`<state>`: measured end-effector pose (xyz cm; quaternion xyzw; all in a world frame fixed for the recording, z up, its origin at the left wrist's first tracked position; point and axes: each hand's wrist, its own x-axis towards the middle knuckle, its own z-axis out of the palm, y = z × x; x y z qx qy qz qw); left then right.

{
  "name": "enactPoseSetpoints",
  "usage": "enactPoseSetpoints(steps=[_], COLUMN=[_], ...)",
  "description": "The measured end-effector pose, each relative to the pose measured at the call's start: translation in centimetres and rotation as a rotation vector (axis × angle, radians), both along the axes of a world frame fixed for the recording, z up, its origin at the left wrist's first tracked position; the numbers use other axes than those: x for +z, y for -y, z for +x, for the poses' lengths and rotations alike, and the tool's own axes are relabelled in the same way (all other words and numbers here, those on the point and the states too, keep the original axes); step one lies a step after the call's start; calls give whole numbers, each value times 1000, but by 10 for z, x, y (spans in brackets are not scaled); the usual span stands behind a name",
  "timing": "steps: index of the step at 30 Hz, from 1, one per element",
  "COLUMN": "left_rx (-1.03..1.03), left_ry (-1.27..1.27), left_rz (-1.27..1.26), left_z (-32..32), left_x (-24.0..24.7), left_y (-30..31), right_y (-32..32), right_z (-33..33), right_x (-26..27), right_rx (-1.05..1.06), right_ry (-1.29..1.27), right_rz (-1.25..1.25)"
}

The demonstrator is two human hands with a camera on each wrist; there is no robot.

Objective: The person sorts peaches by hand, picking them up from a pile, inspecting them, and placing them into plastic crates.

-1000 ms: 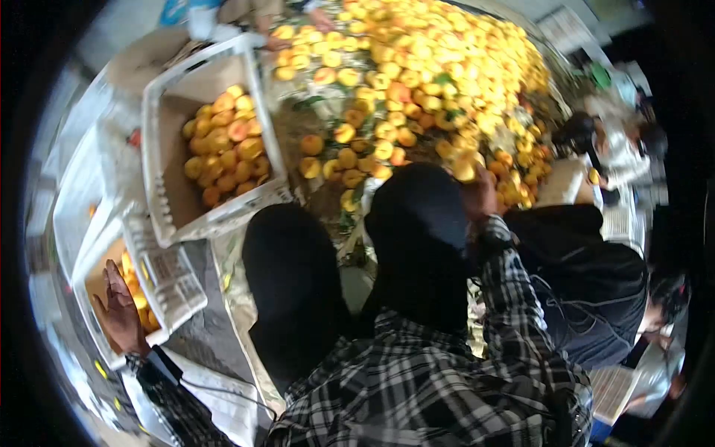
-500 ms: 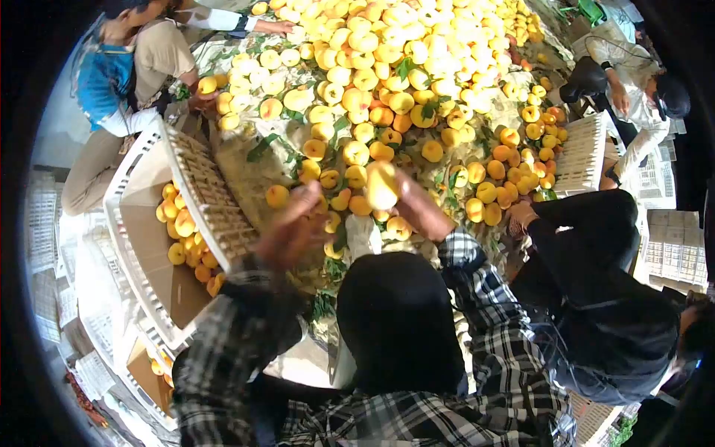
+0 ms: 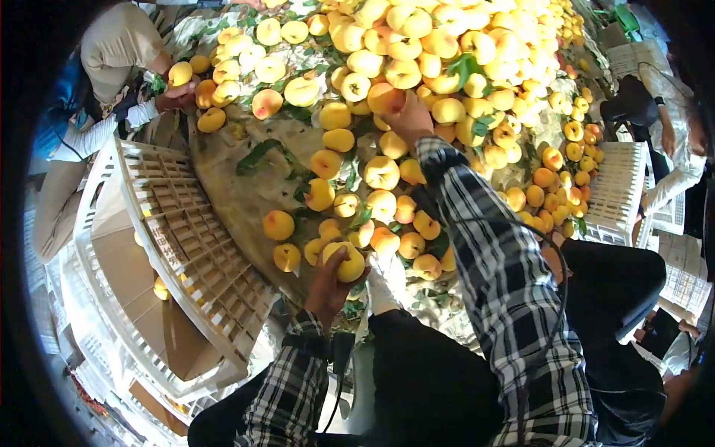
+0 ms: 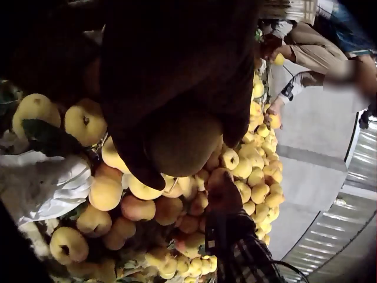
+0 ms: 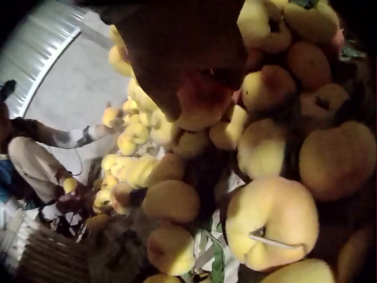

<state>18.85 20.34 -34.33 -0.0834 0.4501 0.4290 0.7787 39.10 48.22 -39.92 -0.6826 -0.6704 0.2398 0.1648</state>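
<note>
Low in the middle of the head view, my left hand grips a yellow peach, its fingers curled round the side. The same peach shows in shadow under the dark left hand in the left wrist view. My right hand reaches forward to the near edge of the heap and holds a reddish peach. In the right wrist view that peach sits beneath the shaded fingers, among other peaches. Loose peaches lie between the two hands.
A large heap of peaches spreads over a sheet with scattered leaves. At left stands a white slatted crate lined with cardboard. Another crate is at right. Other people sit around the heap, one person's hand among peaches at left.
My left hand came from over the crates at left to the middle and now holds a peach. The right hand, earlier holding a peach nearer me, has reached forward to another on the heap.
</note>
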Motion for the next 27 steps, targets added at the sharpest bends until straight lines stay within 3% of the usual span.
enactPoseSetpoints(steps=[3,6,7,9,11,14,16,20,22,25,27], left_rx=[110,225,221,229,235,243,235,253,264,311,295], left_ry=[32,18,32,58,101,141,128,84,2,5,26], left_rz=[-108,-198,-197,-198,-206,-201,-183,-186,-177,-192,-206], left_z=[-14,-17,-17,-22,-22,-19,-18,-15,-12,-13,-15], left_x=[-9,-5,-4,-6,-10,-13,-9,-5,-4,-10,-14], left_y=[-7,-10,-14,-15,-21,-25,-27,-26,-24,-20,-18], right_y=[-12,-12,-9,12,19,15,9,6,15,28,36], right_z=[-34,-38,-36,-29,-25,-16,-21,-34,-33,-39,-40], right_x=[-9,-18,-19,-9,38,12,8,-1,-11,-9,-5], right_rx=[-285,-350,-308,-32,136,-148,-340,-518,-434,-368,-313], right_ry=[139,98,67,75,-203,-835,-768,-664,-629,-340,-391], right_rz=[-29,22,71,103,-237,-273,-224,-198,-4,87,41])
